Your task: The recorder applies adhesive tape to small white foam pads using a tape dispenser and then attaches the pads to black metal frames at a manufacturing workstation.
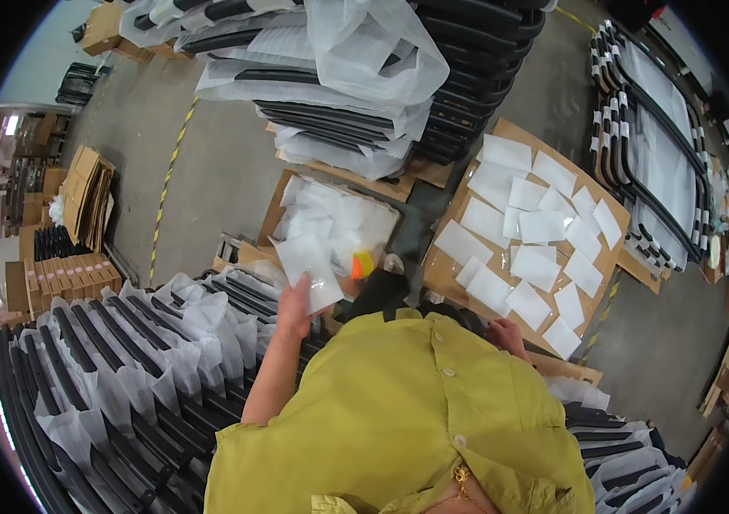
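Note:
My left hand (296,305) is closed on the lower edge of a white foam sheet (306,264), thumb on top. The sheet hangs over the near side of a box (271,206) heaped with similar white foam pieces (330,212). An orange and yellow item (362,265) lies by that box, close to my foot. My right hand (507,336) is low beside my shirt, near the front edge of a large cardboard sheet (446,272). Its fingers look bent, but are too small and partly hidden to read. Several white foam rectangles (535,267) are spread over the cardboard, some overlapping.
Wrapped black curved frames stand stacked ahead (330,120), to my left (124,343) and at my lower right (617,454). More frames (651,154) stand at the far right. Flattened cartons (88,199) lean at the left, beyond a yellow-black floor line (172,163).

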Action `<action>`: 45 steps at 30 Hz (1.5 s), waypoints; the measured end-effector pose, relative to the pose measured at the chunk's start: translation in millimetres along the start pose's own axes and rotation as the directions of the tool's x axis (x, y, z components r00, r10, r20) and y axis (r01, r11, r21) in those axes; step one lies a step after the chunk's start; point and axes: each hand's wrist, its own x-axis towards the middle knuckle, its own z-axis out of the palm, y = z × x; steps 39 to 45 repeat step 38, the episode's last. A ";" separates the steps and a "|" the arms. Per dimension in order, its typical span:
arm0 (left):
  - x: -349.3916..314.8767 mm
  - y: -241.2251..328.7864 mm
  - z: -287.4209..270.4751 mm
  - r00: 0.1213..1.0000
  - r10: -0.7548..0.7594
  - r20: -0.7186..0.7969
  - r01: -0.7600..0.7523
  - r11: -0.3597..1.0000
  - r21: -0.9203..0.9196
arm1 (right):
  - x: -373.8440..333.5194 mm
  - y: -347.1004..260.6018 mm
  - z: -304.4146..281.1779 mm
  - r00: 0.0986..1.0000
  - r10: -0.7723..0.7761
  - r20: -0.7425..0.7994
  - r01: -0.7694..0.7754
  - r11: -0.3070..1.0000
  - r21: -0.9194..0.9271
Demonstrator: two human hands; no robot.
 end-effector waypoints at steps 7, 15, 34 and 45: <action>42.6 41.5 -16.9 1.000 0.002 -0.025 -0.002 1.000 -0.021 | 24.9 -52.9 55.0 0.990 -0.140 -0.033 0.136 0.987 -0.085; 169.4 139.2 -58.6 0.995 -0.052 0.082 0.042 0.992 0.120 | 47.3 -98.3 160.1 0.984 -0.013 -0.180 0.025 0.998 0.063; 214.9 324.9 -55.8 0.929 0.033 0.368 -0.092 0.985 0.144 | 110.7 -270.8 309.0 0.798 -0.600 -0.050 0.547 0.757 -0.357; 215.7 372.5 -44.2 0.873 -0.088 0.480 -0.014 0.979 0.204 | 84.1 -359.4 364.1 0.482 -0.875 0.051 0.812 0.424 -0.401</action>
